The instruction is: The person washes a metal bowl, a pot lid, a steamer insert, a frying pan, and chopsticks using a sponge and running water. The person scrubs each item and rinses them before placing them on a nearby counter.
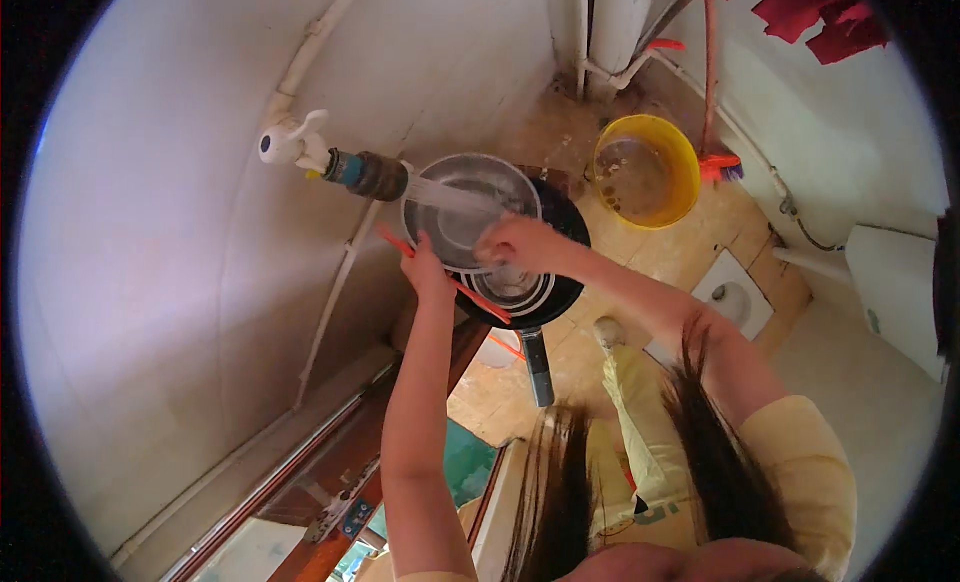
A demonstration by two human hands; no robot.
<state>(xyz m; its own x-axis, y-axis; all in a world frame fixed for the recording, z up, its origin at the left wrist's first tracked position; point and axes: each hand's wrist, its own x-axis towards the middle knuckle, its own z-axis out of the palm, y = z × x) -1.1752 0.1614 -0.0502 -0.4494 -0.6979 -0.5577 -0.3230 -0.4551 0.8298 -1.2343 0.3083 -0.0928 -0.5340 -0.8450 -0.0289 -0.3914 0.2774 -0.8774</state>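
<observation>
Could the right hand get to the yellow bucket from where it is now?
Probably yes. The right hand is at the steel bowl under the tap; the yellow bucket stands on the floor to its right, with nothing visible between them, though the drop to it is hard to judge.

Both arms outstretched, hands close together: left [428, 272] gripping, right [520, 244] curled

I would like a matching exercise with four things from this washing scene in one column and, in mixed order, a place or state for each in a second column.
Things:
1. white wall tap
2. round steel bowl
3. yellow plastic bucket
4. black frying pan

Places or states:
A. on the floor by the wall corner
B. under the steel bowl
C. water streams from it
D. held at its rim by left hand, right hand inside

Pairs: 1-C, 2-D, 3-A, 4-B
</observation>
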